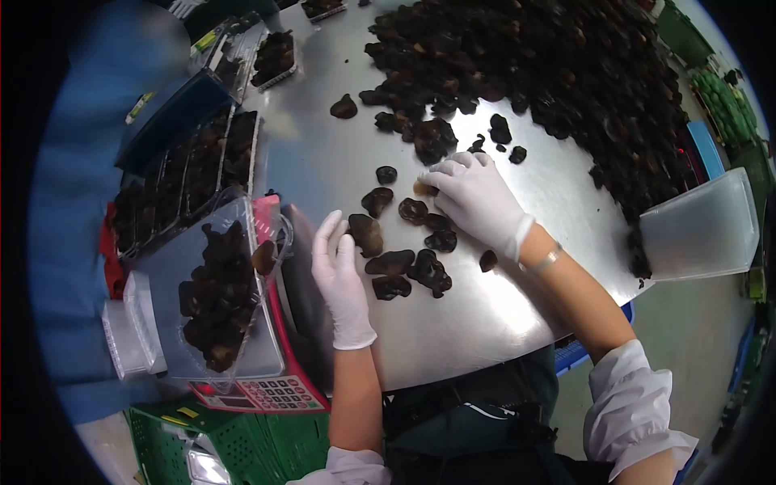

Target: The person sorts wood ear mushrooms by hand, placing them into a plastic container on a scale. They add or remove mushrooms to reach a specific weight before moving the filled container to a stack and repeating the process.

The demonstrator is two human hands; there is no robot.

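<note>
Dark, wrinkled pieces that look like wood ear mushrooms (390, 263) lie loosely between my hands on the metal table (485, 323). My left hand (338, 279), in a white glove, is beside a brownish piece (366, 235), its fingers slightly apart and nothing visible in them. Over the table, my gloved right hand (473, 198) has its fingers bent down on a light brown piece (423, 188). Left of my left hand, a clear tray (279, 242) filled with dark pieces (218, 295) rests on a red-edged scale (279, 356).
A large heap of dark pieces (533, 65) covers the table's far side. Filled trays (240, 153) stand at the left, near stacked empty trays (133, 327). A translucent container (702, 230) is at the right edge; a green crate (186, 444) sits below the scale.
</note>
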